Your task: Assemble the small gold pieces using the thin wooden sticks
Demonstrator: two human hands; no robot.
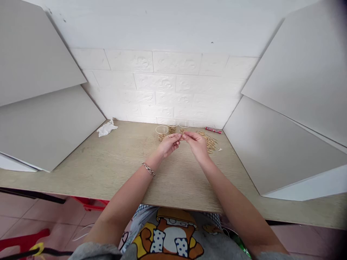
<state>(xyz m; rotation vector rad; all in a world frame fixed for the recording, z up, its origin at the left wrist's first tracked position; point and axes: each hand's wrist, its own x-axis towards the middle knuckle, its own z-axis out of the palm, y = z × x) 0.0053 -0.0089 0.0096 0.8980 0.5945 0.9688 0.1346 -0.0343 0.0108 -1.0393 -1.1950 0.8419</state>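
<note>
My left hand (170,144) and my right hand (197,145) meet fingertip to fingertip above the middle of the table. The fingers of both are closed in a pinch, and whatever lies between them is too small to make out. Just behind the hands stand clear round cups, one at the left (162,133), one in the middle (172,129) and one at the right (183,125), with small gold-coloured pieces in them. Beside my right hand lies a loose pile of thin gold-coloured sticks (211,143), partly hidden by that hand.
A red tube-shaped item (213,130) lies by the back wall at the right. A crumpled white tissue (107,128) is at the back left of the wooden table (121,159). Grey panels flank the left (51,126) and right (292,144) sides.
</note>
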